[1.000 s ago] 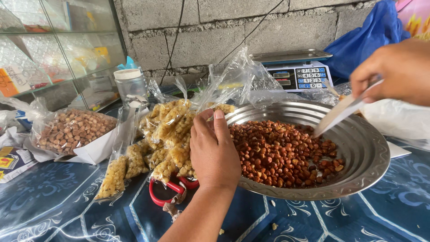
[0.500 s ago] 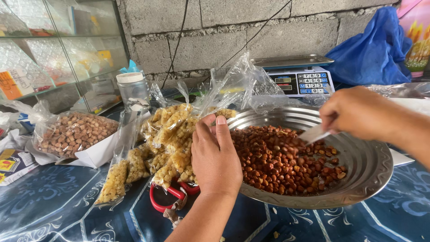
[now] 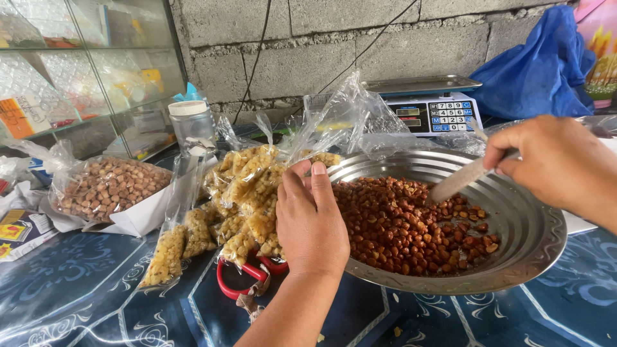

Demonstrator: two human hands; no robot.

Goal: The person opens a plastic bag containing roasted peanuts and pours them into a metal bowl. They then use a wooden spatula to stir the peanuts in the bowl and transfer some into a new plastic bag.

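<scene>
A wide metal bowl (image 3: 533,218) full of reddish-brown peanuts (image 3: 398,225) sits on the table. My left hand (image 3: 312,222) grips the bowl's near left rim, fingers curled over the edge. My right hand (image 3: 559,164) holds a metal spoon (image 3: 459,181) by its handle, the tip dipping into the peanuts at the bowl's middle. A clear plastic bag (image 3: 340,115) stands open behind the bowl's far rim.
Small sealed packets of yellow snacks (image 3: 244,193) lie in a heap left of the bowl, over red-handled scissors (image 3: 241,279). A bag of brown nuts (image 3: 106,186) rests further left. A digital scale (image 3: 430,106), a jar (image 3: 191,122) and a blue bag (image 3: 536,71) stand behind.
My right hand came down from the upper right and lowered the spoon into the peanuts. My left hand has stayed on the bowl's rim.
</scene>
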